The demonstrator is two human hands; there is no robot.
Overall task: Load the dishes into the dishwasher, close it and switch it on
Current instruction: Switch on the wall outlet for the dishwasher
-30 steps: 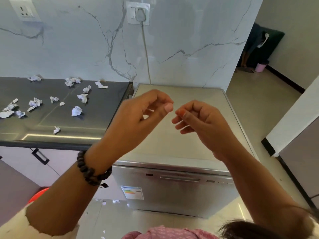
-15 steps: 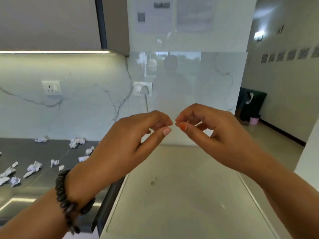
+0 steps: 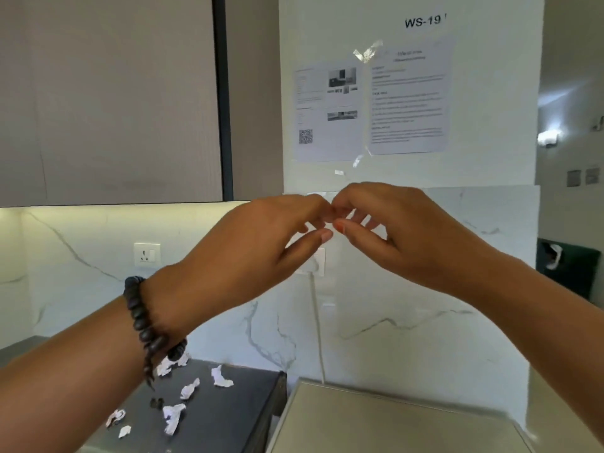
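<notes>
Only the flat steel top of the dishwasher (image 3: 392, 423) shows, at the bottom right; its door and panel are out of view. No dishes are in sight. My left hand (image 3: 261, 243), with a dark bead bracelet on the wrist, and my right hand (image 3: 402, 233) are raised in front of the wall at mid frame. Both have curled fingers, and their fingertips meet in the middle. I see nothing held between them.
A dark counter (image 3: 228, 410) to the left of the dishwasher carries several crumpled paper scraps (image 3: 173, 416). A white cable (image 3: 318, 328) runs down the marble wall to the dishwasher. Printed sheets (image 3: 369, 106) are taped above, and a wall cabinet (image 3: 108, 99) hangs at upper left.
My view has tilted up from the dishwasher front to the wall. Both hands have risen with it and their fingertips have come together.
</notes>
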